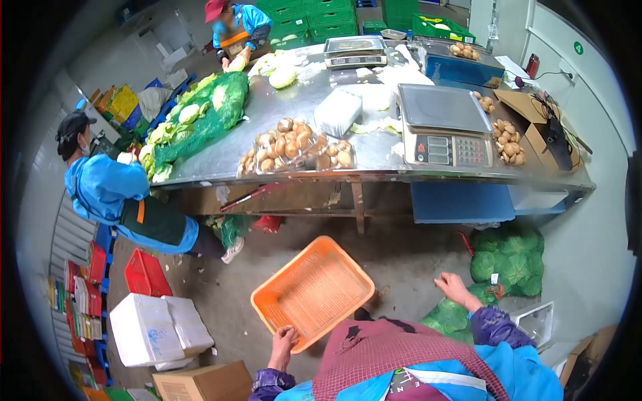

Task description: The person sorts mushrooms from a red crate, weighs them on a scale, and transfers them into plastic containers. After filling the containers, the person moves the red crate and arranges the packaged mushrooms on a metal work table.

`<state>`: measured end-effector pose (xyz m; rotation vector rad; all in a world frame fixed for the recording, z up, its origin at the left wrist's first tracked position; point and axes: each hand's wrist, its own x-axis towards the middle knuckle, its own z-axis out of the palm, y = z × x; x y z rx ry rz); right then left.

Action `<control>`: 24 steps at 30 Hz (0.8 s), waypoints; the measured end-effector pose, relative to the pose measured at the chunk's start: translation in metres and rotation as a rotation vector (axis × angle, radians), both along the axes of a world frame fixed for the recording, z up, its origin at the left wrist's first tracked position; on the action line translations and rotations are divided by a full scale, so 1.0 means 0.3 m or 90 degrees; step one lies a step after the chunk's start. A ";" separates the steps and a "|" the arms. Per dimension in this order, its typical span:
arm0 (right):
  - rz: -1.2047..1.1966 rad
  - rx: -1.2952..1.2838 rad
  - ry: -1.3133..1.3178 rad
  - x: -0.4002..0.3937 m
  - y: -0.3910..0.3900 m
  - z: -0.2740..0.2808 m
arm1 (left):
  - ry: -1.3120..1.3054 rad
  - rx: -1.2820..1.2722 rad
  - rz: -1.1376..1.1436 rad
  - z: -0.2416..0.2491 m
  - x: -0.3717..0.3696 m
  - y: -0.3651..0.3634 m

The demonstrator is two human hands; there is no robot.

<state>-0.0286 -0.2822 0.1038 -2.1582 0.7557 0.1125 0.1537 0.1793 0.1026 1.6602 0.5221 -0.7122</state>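
An orange plastic basket (314, 287) with slatted walls is in front of me, showing a bare inside. My left hand (284, 341) is closed at its near left rim, thumb and fingers bent over the edge. Off to the right, apart from the basket, my right hand (456, 290) hangs in the air with nothing visible in it; its fingers are loosely bent and slightly apart. Below and beside that hand lies a green net bag of cabbages (449, 319), with a larger net bag of cabbages (511, 257) behind it.
A metal table (301, 100) carries a scale (445, 123), packed mushrooms (287, 144) and cabbages in green netting (200, 120). One co-worker (110, 180) stands at the left, another person (237, 30) at the far end. White foam boxes (147, 331), a red crate (146, 273) and a carton (200, 382) stand left.
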 end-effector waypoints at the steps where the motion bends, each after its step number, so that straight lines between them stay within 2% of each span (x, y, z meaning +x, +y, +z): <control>1: -0.028 0.058 -0.019 0.105 -0.010 0.084 | -0.029 -0.026 -0.001 0.004 0.059 -0.020; 4: -0.039 0.188 -0.091 0.366 -0.079 0.189 | -0.051 -0.114 0.035 -0.058 0.184 -0.047; 7: -0.068 0.357 -0.176 0.655 -0.163 0.329 | -0.061 -0.195 0.082 -0.020 0.221 -0.146; 9: -0.055 0.454 -0.190 0.858 -0.245 0.372 | -0.041 -0.167 0.117 -0.012 0.202 -0.205; 11: -0.100 0.563 -0.260 1.056 -0.302 0.415 | -0.010 -0.159 0.127 -0.079 0.173 -0.226; 13: -0.097 0.560 -0.262 1.273 -0.431 0.370 | 0.063 -0.099 0.164 -0.079 0.144 -0.280; 15: -0.093 0.554 -0.260 1.461 -0.547 0.317 | 0.057 -0.089 0.220 -0.111 0.094 -0.323; 17: -0.199 0.631 -0.254 1.675 -0.660 0.204 | 0.039 -0.093 0.278 -0.116 0.082 -0.393; 19: -0.214 0.602 -0.212 1.768 -0.711 0.216 | 0.031 -0.068 0.338 -0.090 0.055 -0.440; 20: -0.197 0.616 -0.199 1.811 -0.733 0.196 | 0.013 -0.079 0.324 -0.089 0.043 -0.479; 21: 0.038 0.530 -0.231 1.882 -0.848 -0.023 | -0.005 -0.089 0.307 -0.078 0.028 -0.516; 23: -0.213 0.697 -0.176 1.936 -0.748 0.093 | -0.010 -0.057 0.309 -0.003 0.042 -0.597; 24: -0.249 0.643 -0.150 1.963 -0.754 0.054 | -0.018 -0.047 0.315 0.009 0.051 -0.626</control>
